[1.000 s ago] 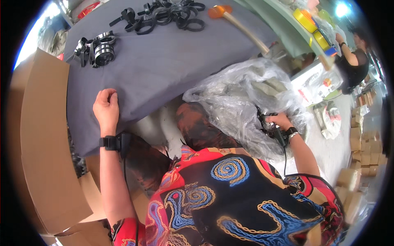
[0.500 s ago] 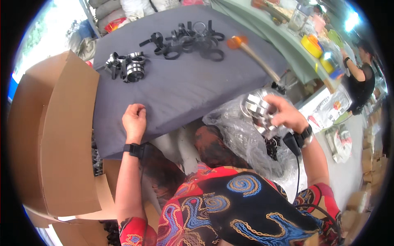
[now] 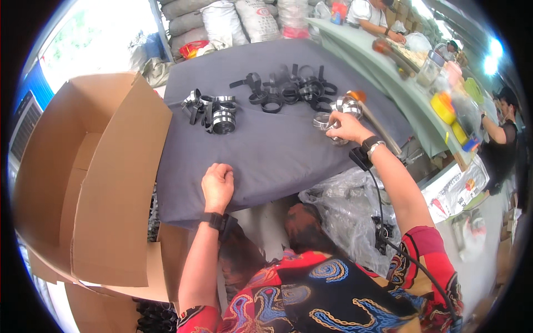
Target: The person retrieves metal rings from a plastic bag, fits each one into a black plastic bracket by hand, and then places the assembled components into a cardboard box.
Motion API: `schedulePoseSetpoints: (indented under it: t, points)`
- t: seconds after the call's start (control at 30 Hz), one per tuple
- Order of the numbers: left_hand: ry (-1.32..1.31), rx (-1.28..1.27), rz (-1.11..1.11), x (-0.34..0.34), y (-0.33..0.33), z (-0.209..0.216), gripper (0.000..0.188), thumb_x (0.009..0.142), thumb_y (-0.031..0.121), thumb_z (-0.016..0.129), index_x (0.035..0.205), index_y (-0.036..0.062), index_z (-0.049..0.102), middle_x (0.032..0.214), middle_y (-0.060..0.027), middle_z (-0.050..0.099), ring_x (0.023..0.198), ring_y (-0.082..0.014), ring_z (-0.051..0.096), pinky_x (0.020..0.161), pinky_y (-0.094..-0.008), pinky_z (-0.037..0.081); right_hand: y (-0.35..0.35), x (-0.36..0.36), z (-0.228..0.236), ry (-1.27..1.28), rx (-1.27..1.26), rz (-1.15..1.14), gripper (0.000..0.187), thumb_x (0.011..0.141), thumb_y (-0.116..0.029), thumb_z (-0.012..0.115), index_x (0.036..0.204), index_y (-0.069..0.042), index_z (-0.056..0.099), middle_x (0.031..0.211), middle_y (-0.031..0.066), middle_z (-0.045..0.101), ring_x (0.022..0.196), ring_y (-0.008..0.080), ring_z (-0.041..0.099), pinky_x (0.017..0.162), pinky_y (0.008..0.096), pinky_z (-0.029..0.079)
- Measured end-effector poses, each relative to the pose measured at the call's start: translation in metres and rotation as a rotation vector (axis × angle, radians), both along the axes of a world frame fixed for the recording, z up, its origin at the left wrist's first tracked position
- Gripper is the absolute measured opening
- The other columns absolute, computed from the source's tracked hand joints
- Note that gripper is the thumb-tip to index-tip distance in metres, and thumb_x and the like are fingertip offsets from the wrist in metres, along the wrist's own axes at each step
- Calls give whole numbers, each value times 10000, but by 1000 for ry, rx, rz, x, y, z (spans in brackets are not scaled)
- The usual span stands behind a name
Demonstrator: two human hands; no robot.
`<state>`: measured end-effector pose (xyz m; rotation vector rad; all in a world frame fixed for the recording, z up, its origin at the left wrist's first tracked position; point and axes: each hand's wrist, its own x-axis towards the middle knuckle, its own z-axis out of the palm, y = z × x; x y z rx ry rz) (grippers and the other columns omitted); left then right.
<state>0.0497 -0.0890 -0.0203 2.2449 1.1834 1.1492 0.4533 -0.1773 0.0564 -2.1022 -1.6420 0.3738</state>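
My right hand point(image 3: 348, 127) is closed on a bunch of shiny silver metal rings point(image 3: 347, 105), over the right side of the grey cloth-covered table point(image 3: 266, 147). Whether the rings touch the cloth I cannot tell. My left hand point(image 3: 217, 183) rests near the table's front edge, fingers curled in, with nothing visible in them. Farther back on the left lies a pile of silver and black rings point(image 3: 224, 121). A heap of black rings with straight tabs point(image 3: 290, 91) lies at the back middle. Just beyond my right hand is a mallet point(image 3: 383, 126) with an orange head, partly hidden by the silver rings.
A tall open cardboard box point(image 3: 119, 183) stands against the table's left side. Clear plastic sheeting point(image 3: 350, 208) with dark parts lies below the right front edge. Co-workers sit at a green-covered table point(image 3: 383, 69) on the right. Stuffed sacks point(image 3: 225, 25) line the back.
My right hand has carried the silver rings from above the plastic sheeting up and over the table. My left hand stays curled at the table's front. The view has shifted.
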Motion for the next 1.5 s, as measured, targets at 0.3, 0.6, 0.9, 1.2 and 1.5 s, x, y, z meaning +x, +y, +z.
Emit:
schedulePoseSetpoints:
  t: [0.3, 0.6, 0.9, 1.2, 1.5]
  points:
    - [-10, -1, -4, 2, 0, 2, 25, 763, 47, 633, 785, 58, 626, 787, -82, 602, 798, -294, 587, 701, -399, 478, 27, 41, 54, 63, -360, 41, 741, 677, -258, 780, 1349, -92, 515, 1302, 143, 552, 1151, 235, 547, 957, 304, 427]
    - [-13, 50, -15, 1, -4, 6, 28, 761, 39, 637, 783, 53, 627, 782, -77, 598, 792, -290, 581, 685, -400, 477, 48, 18, 92, -307, -507, -35, 712, 691, -150, 726, 1363, -94, 498, 1139, 131, 606, 975, 216, 616, 770, 310, 513]
    - [-28, 29, -14, -1, -3, 12, 37, 756, 27, 644, 787, 41, 628, 786, -79, 598, 775, -287, 578, 669, -391, 481, 155, -42, 92, -419, -396, -60, 276, 781, -174, 708, 756, 86, 618, 659, 159, 628, 587, 262, 641, 528, 400, 498]
    - [-95, -55, -29, -4, 4, 14, 54, 741, -8, 633, 784, 23, 630, 744, -102, 589, 721, -291, 570, 641, -374, 466, 252, -60, 80, -189, -716, 384, 298, 765, -282, 726, 900, -15, 719, 773, 70, 686, 701, 173, 619, 653, 363, 483]
    - [-125, -37, -35, -2, 7, 11, 85, 731, -15, 650, 794, 38, 629, 731, -87, 581, 710, -282, 567, 632, -373, 468, 342, -56, 13, 15, -81, -163, 309, 876, -236, 629, 788, 61, 616, 599, 123, 613, 484, 216, 600, 437, 342, 458]
